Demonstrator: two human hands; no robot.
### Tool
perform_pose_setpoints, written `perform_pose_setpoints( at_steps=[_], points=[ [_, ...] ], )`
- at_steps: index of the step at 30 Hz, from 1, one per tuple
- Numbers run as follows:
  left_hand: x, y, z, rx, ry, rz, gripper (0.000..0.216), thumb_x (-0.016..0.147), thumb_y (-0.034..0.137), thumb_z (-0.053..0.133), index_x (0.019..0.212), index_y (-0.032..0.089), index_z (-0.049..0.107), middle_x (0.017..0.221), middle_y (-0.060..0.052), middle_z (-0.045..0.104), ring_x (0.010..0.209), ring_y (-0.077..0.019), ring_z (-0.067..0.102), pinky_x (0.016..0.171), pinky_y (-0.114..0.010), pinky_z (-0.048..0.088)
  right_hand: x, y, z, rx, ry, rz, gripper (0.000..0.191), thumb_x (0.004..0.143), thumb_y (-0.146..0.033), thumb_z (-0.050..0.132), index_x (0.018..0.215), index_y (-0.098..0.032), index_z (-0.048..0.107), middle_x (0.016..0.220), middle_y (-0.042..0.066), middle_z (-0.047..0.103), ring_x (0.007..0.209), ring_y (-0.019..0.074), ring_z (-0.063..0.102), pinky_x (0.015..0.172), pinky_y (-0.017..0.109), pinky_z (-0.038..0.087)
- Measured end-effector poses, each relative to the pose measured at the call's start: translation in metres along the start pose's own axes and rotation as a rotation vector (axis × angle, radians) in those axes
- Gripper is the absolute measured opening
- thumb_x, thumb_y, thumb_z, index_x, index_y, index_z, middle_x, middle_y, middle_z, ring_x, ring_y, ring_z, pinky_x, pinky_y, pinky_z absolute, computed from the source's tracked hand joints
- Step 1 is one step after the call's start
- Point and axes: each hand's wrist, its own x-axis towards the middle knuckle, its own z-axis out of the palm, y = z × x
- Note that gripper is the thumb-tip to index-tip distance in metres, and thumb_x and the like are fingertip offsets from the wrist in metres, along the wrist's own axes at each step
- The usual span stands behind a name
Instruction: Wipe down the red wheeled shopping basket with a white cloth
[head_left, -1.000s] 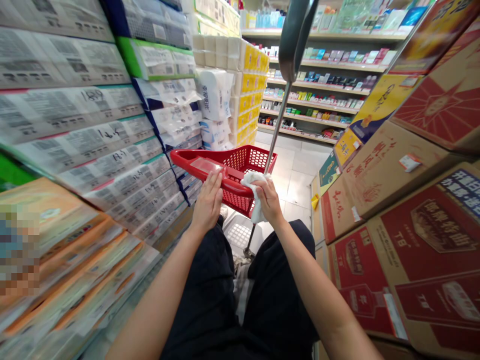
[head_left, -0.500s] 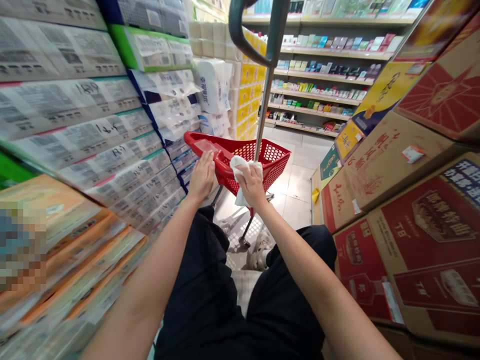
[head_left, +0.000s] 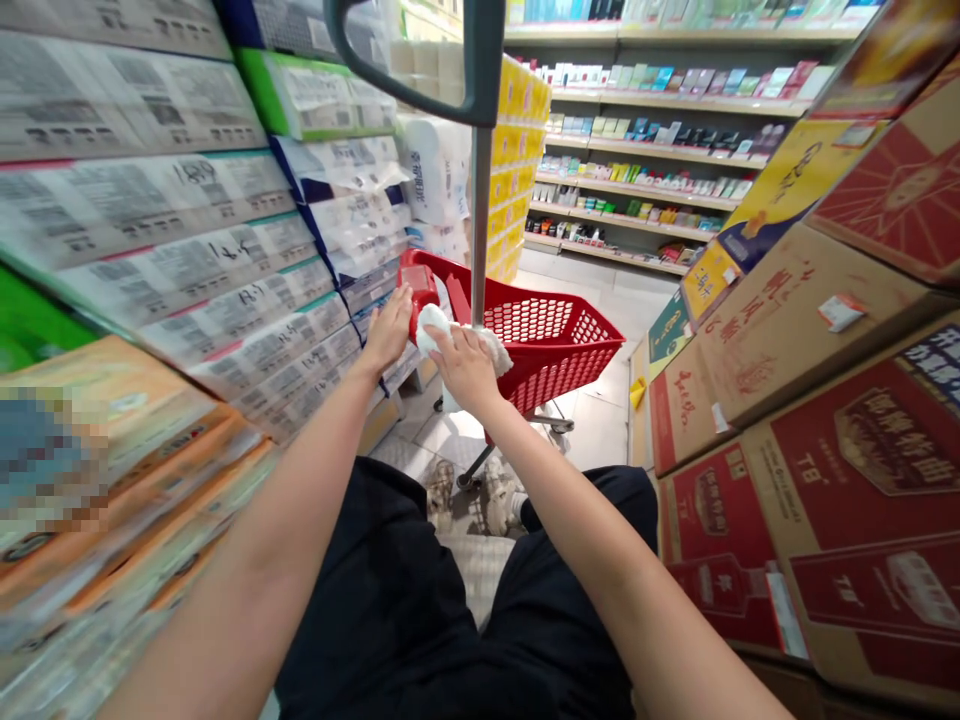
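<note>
A red plastic shopping cart with holed basket walls stands in front of my knees, its grey pole rising to a dark handle. My left hand rests against the cart's left end, fingers stretched out along the red rim. My right hand presses a white cloth onto the near rim, beside the foot of the pole. Part of the cloth shows past the fingertips and part hangs below the hand. My palms are hidden from view.
Wrapped paper packs are stacked high on the left, with orange packs nearer me. Cardboard cartons wall the right side. Shelves of small goods stand at the back. The cart's wheel is close to my shoes.
The cart has turned, its basket now reaching farther right and its handle farther left. My right hand has slid the cloth left along the rim, closer to my left hand, which stays on the cart.
</note>
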Motion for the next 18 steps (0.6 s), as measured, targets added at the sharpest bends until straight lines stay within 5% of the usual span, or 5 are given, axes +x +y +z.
perform_pose_setpoints(
  at_steps=[10,18],
  points=[
    [0.005,0.001,-0.012,-0.267,0.012,0.037,0.059,0.097,0.055,0.035,0.135,0.015,0.056,0.147,-0.008,0.051,0.141,-0.0227,0.042,0.121,-0.042,0.025,-0.001,-0.04,0.002,-0.029,-0.012,0.052,0.044,0.102,-0.029,0.035,0.146,-0.025,0.039,0.142,0.012,0.047,0.129,0.027,0.041,0.105,0.044,0.039],
    [0.014,-0.001,-0.014,-0.319,0.003,0.004,0.058,0.098,0.054,0.032,0.126,0.013,0.062,0.142,-0.009,0.056,0.143,-0.025,0.039,0.121,-0.044,0.025,0.003,-0.05,0.008,-0.043,-0.017,0.071,0.047,0.101,-0.022,0.035,0.147,-0.023,0.037,0.143,0.013,0.045,0.129,0.0281,0.04,0.104,0.044,0.04]
  ],
)
